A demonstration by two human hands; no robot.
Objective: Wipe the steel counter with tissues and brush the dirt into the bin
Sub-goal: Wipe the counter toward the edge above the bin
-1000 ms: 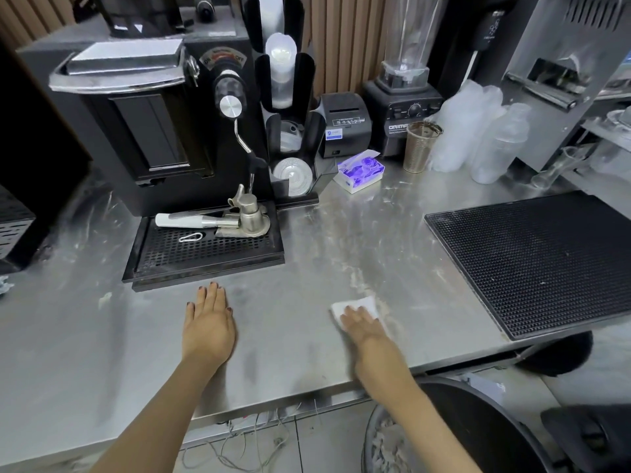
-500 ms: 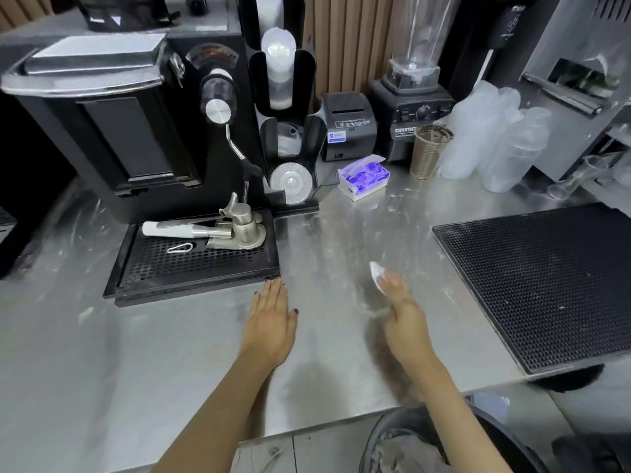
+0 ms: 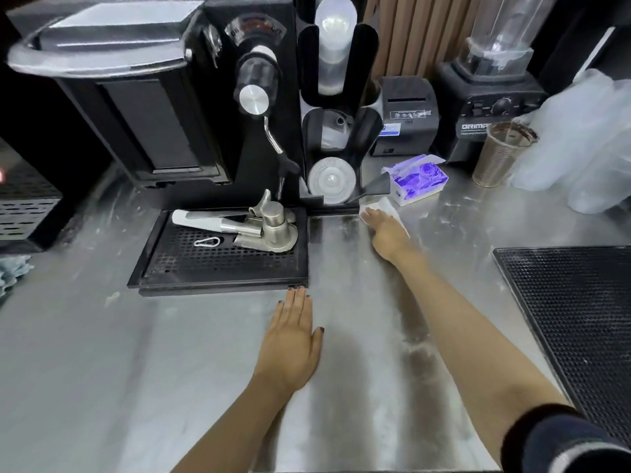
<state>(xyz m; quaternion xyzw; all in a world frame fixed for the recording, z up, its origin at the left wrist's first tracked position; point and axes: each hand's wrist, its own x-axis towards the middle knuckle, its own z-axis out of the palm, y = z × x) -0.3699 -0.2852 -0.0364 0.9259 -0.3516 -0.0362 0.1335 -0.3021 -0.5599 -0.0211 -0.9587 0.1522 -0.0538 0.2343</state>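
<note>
1. Reaching much farther back than half a second ago, the right hand (image 3: 386,233) is now working at the rear of the steel counter (image 3: 102,370), where before it was wiping mid-counter.
2. It is pressing a white tissue (image 3: 387,205) flat against the steel, with its fingers lying straight and close together on top of the sheet; the tissue's far edge is poking out beyond the fingertips.
3. The tissue is lying just in front of the base of the black cup dispenser (image 3: 338,131) and just beside the purple tissue box (image 3: 420,180); whether it is touching either, I cannot tell.
4. The left hand (image 3: 290,339) is resting palm-down on the counter, holding nothing, fingers straight and together, thumb slightly out, its fingertips sitting right at the front corner of the black drip tray (image 3: 222,268).
5. Whitish smears and streaks are showing on the steel under and beside the right forearm.
6. A steel portafilter (image 3: 269,227) and a small carabiner clip (image 3: 208,241) are lying on the drip tray under the coffee machine (image 3: 153,114).
7. A receipt printer (image 3: 406,110), a blender (image 3: 491,97), a ribbed metal cup (image 3: 502,155) and stacked clear plastic cups (image 3: 587,138) are standing along the back, and a black bar mat (image 3: 580,319) is lying at the right.
</note>
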